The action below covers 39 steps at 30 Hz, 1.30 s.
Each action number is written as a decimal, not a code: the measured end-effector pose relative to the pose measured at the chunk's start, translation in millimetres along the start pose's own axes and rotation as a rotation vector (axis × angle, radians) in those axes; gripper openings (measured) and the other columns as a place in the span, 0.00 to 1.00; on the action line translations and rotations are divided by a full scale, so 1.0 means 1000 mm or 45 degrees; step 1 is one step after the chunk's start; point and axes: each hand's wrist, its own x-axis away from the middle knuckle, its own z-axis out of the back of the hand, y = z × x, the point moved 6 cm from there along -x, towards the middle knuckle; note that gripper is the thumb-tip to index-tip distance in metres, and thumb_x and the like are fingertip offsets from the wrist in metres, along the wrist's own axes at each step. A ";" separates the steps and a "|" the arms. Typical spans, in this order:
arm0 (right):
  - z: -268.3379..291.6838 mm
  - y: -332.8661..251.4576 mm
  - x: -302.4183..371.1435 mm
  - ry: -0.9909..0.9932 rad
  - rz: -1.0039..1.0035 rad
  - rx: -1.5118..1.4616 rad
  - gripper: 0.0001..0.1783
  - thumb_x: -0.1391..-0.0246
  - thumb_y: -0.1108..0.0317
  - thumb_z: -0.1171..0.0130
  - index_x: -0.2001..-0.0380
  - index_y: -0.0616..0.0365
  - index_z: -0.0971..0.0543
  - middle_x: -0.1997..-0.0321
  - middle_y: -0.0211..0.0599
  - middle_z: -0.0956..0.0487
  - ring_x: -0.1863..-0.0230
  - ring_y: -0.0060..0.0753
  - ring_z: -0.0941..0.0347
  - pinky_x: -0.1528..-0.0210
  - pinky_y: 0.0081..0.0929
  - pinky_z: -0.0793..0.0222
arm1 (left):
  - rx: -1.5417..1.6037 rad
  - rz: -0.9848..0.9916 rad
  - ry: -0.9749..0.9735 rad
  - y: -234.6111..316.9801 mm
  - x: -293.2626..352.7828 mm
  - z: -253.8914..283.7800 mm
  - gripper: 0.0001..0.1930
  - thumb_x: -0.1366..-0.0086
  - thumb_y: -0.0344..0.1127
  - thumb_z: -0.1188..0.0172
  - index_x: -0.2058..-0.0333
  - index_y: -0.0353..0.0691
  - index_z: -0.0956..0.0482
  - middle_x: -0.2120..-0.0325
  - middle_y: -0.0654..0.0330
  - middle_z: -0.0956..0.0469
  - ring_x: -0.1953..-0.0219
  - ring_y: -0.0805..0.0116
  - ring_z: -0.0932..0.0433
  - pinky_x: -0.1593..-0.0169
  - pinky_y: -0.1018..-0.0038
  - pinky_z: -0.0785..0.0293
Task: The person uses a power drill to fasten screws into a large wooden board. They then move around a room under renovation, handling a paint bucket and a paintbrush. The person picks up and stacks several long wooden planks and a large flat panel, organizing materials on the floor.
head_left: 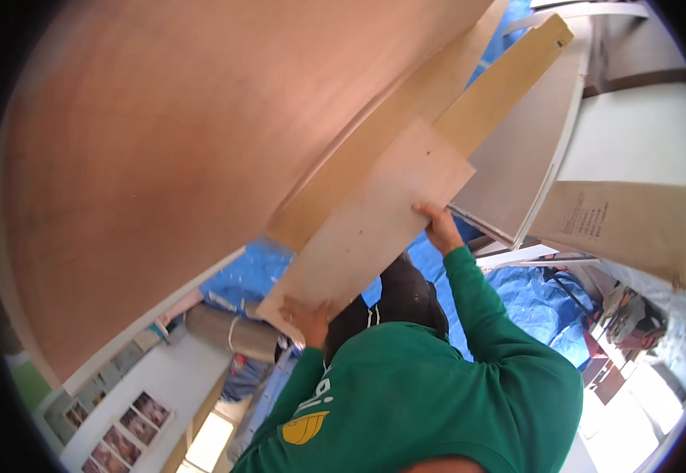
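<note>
Head view. A large reddish plywood sheet fills the upper left of the frame, very close to the camera, with its pale edge running down toward the lower left. The wearer's own hands are out of the picture, so whether they are open or closed, or grip this sheet at all, cannot be told.

Just beyond it a co-worker in a green sweatshirt and dark cap holds a smaller pale plywood panel tilted overhead. The co-worker's upper hand is closed on its right edge and the lower hand on its bottom corner. The panel overlaps a tan board and a grey white-edged board leaning behind it. A blue tarpaulin covers the background, a brown cardboard sheet hangs at right, and photo prints show at lower left.

Handling note, as a judgement: two sheets this close call for a grip on opposite edges, slow tilting, and a steady gap between the large sheet's edge and the co-worker's head.
</note>
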 end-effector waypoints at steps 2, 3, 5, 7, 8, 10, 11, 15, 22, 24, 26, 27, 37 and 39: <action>0.022 -0.008 -0.026 0.055 0.056 -0.032 0.26 0.45 0.70 0.29 0.44 0.70 0.22 0.45 0.44 0.17 0.44 0.38 0.20 0.40 0.37 0.24 | -0.023 -0.030 -0.055 0.033 -0.029 -0.006 0.70 0.46 0.65 0.25 0.25 0.25 0.61 0.25 0.29 0.56 0.23 0.25 0.65 0.23 0.43 0.64; 0.031 -0.003 -0.042 0.058 0.044 -0.029 0.27 0.45 0.70 0.29 0.43 0.70 0.22 0.44 0.44 0.18 0.43 0.39 0.20 0.40 0.37 0.24 | -0.032 -0.009 -0.075 0.033 -0.039 -0.015 0.69 0.46 0.65 0.25 0.24 0.26 0.60 0.25 0.29 0.56 0.23 0.24 0.65 0.23 0.42 0.65; 0.035 0.006 -0.063 0.053 0.000 -0.013 0.28 0.44 0.69 0.29 0.43 0.69 0.23 0.43 0.45 0.18 0.42 0.39 0.21 0.39 0.37 0.24 | -0.025 0.047 -0.092 0.039 -0.043 -0.026 0.69 0.47 0.63 0.24 0.24 0.30 0.61 0.26 0.26 0.59 0.24 0.22 0.67 0.23 0.41 0.65; 0.033 0.002 -0.079 0.051 -0.028 -0.019 0.28 0.44 0.69 0.29 0.43 0.69 0.23 0.43 0.44 0.18 0.42 0.40 0.21 0.39 0.37 0.25 | -0.009 0.068 -0.079 0.057 -0.050 -0.022 0.70 0.48 0.59 0.21 0.23 0.36 0.63 0.27 0.17 0.66 0.24 0.20 0.71 0.23 0.39 0.65; 0.032 0.004 -0.086 0.042 -0.056 -0.027 0.28 0.44 0.69 0.29 0.42 0.69 0.23 0.42 0.44 0.18 0.41 0.40 0.21 0.38 0.37 0.25 | -0.020 0.078 -0.063 0.063 -0.056 -0.018 0.70 0.48 0.60 0.21 0.23 0.36 0.63 0.27 0.18 0.66 0.24 0.20 0.71 0.23 0.39 0.66; 0.027 0.003 -0.102 0.017 -0.096 -0.041 0.28 0.44 0.69 0.29 0.42 0.69 0.24 0.42 0.44 0.18 0.41 0.41 0.21 0.38 0.38 0.25 | -0.030 0.087 -0.022 0.074 -0.069 -0.014 0.69 0.47 0.61 0.22 0.23 0.36 0.63 0.27 0.18 0.66 0.24 0.20 0.72 0.23 0.40 0.68; 0.024 0.002 -0.107 0.021 -0.090 -0.042 0.28 0.44 0.69 0.29 0.42 0.69 0.24 0.42 0.45 0.18 0.41 0.41 0.21 0.38 0.38 0.25 | -0.035 0.094 -0.039 0.077 -0.074 -0.014 0.69 0.47 0.61 0.23 0.23 0.35 0.63 0.27 0.18 0.66 0.24 0.20 0.71 0.23 0.40 0.69; 0.010 -0.004 -0.125 -0.019 -0.055 -0.040 0.29 0.43 0.69 0.29 0.41 0.69 0.24 0.41 0.45 0.18 0.41 0.40 0.21 0.38 0.38 0.25 | -0.069 0.071 -0.042 0.081 -0.095 -0.017 0.69 0.46 0.64 0.24 0.23 0.35 0.63 0.27 0.18 0.66 0.24 0.20 0.70 0.23 0.40 0.69; 0.011 -0.016 -0.157 -0.011 -0.027 0.097 0.27 0.40 0.60 0.30 0.44 0.68 0.22 0.47 0.46 0.16 0.49 0.39 0.17 0.46 0.36 0.19 | -0.020 0.174 -0.018 0.103 -0.116 -0.020 0.70 0.48 0.66 0.24 0.21 0.43 0.63 0.26 0.22 0.66 0.24 0.19 0.66 0.24 0.39 0.57; 0.004 -0.036 -0.142 -0.060 -0.343 0.636 0.26 0.37 0.55 0.33 0.49 0.69 0.20 0.54 0.47 0.14 0.56 0.38 0.15 0.54 0.35 0.16 | 0.017 0.113 0.016 0.089 -0.119 -0.027 0.70 0.49 0.64 0.22 0.21 0.44 0.62 0.25 0.24 0.66 0.24 0.20 0.66 0.24 0.38 0.56; 0.013 -0.045 -0.131 -0.042 -0.473 0.920 0.27 0.35 0.51 0.35 0.53 0.70 0.18 0.60 0.48 0.13 0.63 0.39 0.14 0.62 0.34 0.15 | 0.026 0.068 0.014 0.097 -0.120 -0.028 0.70 0.50 0.61 0.21 0.21 0.45 0.61 0.25 0.26 0.66 0.24 0.20 0.66 0.24 0.38 0.55; 0.021 -0.038 -0.132 -0.025 -0.465 0.947 0.28 0.34 0.49 0.36 0.54 0.70 0.18 0.63 0.48 0.13 0.66 0.39 0.14 0.65 0.33 0.15 | 0.022 0.082 0.004 0.099 -0.116 -0.031 0.70 0.51 0.60 0.20 0.21 0.45 0.61 0.24 0.27 0.66 0.24 0.20 0.66 0.24 0.38 0.55; 0.038 0.007 -0.101 -0.270 -0.409 1.065 0.23 0.37 0.49 0.33 0.61 0.62 0.20 0.71 0.36 0.19 0.74 0.28 0.22 0.75 0.24 0.27 | 0.208 -0.011 0.136 0.032 -0.078 -0.025 0.54 0.43 0.57 0.26 0.28 0.29 0.40 0.31 0.26 0.42 0.26 0.28 0.48 0.24 0.46 0.51; 0.075 0.030 -0.086 -0.276 -0.561 1.188 0.21 0.39 0.49 0.31 0.66 0.57 0.20 0.74 0.31 0.22 0.78 0.25 0.26 0.81 0.25 0.33 | 0.250 0.149 0.162 0.003 -0.052 -0.009 0.49 0.41 0.57 0.28 0.31 0.29 0.35 0.31 0.26 0.42 0.27 0.29 0.45 0.25 0.46 0.47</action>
